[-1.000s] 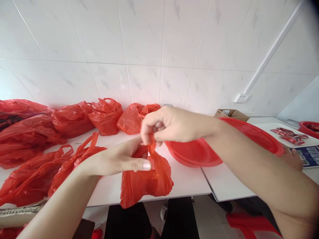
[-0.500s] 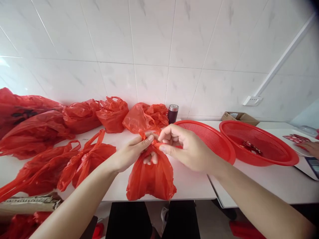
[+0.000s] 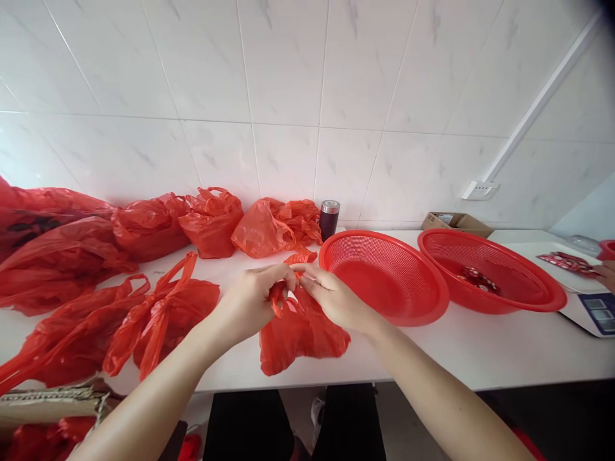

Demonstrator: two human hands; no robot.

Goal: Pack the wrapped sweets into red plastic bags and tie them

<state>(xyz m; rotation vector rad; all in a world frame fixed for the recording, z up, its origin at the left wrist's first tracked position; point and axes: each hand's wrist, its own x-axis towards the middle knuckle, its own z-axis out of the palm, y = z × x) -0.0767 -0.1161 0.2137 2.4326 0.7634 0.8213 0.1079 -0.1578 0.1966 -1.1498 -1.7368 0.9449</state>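
Note:
A red plastic bag [image 3: 303, 334] hangs at the front edge of the white table, its gathered top between both of my hands. My left hand [image 3: 262, 294] is closed around the twisted handles, with a loop of red plastic poking out below the fingers. From the other side my right hand [image 3: 331, 296] pinches the bag's neck, thumb against fingers, the fingertips meeting those of the left. Whether the handles are knotted is hidden by the fingers. Left of my hands lie tied red bags [image 3: 166, 317], their handles sticking up.
Several filled red bags [image 3: 211, 224] line the tiled wall beside a dark tumbler [image 3: 329, 219]. Two red plastic baskets [image 3: 384, 282] stand right, one holding patterned packets. Farther right, a person's hand [image 3: 606, 275] touches packets on a scale [image 3: 589, 310]. A cardboard box [image 3: 52, 400] sits lower left.
My hands have drawn together over the bag's neck, and the right has turned and lowered. The bag has swung slightly right and tilted. The view has shifted a little.

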